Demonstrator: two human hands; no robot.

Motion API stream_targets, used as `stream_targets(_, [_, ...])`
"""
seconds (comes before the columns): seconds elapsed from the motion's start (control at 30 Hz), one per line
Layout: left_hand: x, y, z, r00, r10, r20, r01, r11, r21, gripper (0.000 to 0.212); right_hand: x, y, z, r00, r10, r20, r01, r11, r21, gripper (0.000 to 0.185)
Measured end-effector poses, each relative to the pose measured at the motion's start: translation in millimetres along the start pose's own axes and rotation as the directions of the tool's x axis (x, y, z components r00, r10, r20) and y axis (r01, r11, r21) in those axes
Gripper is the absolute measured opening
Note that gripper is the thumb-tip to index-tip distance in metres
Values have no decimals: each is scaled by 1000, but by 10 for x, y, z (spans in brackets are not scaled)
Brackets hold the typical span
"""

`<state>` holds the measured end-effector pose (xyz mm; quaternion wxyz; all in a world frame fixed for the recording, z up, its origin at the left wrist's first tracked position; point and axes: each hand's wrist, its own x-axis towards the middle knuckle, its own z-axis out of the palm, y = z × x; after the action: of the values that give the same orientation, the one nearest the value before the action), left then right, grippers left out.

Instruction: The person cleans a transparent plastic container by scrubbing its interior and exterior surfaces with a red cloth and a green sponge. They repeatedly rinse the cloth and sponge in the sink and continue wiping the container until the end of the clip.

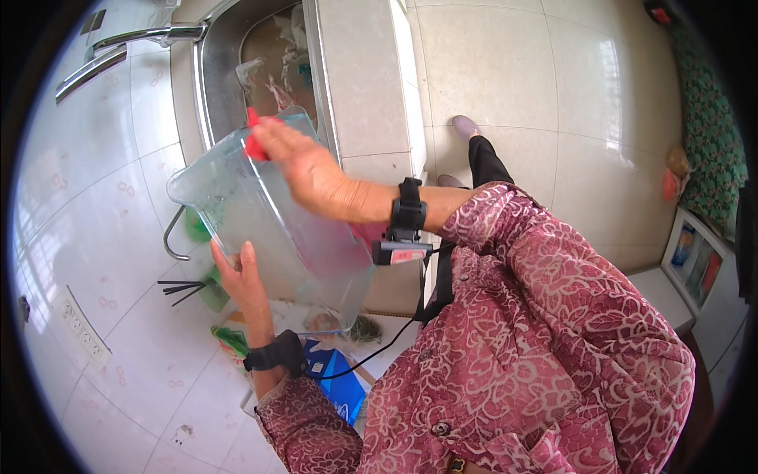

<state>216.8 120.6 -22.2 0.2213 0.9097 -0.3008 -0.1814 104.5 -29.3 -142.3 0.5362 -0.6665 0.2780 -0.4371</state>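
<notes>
A clear plastic bin [260, 237] is tilted over the near end of a metal sink [222, 77]. My left hand [241, 275] grips its rim, the thumb showing through or over the wall. On the far part of the bin, my right hand [302, 166] presses a red cloth [256, 145] against the plastic. That hand is a little blurred, and its fingers partly cover the cloth. Water and several scraps of thin plastic film [290, 41] lie in the sink basin.
A chrome faucet [148, 38] reaches over the sink from the tiled wall [100, 225]. A metal hook [174, 237], a green container [216, 290] and a blue package [334, 379] are near my left arm. A wall socket strip [80, 326] is at far left. A black cable [379, 352] runs between my wrist straps.
</notes>
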Motion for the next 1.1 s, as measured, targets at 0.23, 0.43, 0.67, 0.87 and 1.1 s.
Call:
stream_targets(0.23, [-3,-44,-22,1000,-26,17,26,1000,-10,66,-315,-99,-20,999,36,5,-36,999,1,59])
stream_targets(0.43, [70,-23,2,998,-56,30,56,998,-30,68,-1237,-366,113,979,49,200,-33,996,-83,65])
stream_targets(0.67, [111,2,49,994,-81,67,83,996,-29,71,-1208,0,179,927,269,263,-216,952,-216,70])
stream_targets(0.87, [206,-138,85,993,-106,59,107,994,-10,76,-1130,-255,186,988,-15,153,17,1000,-13,64])
stream_targets(1.1, [269,-328,20,992,-124,37,124,992,1,75,-801,-156,256,987,-65,144,83,990,-118,65])
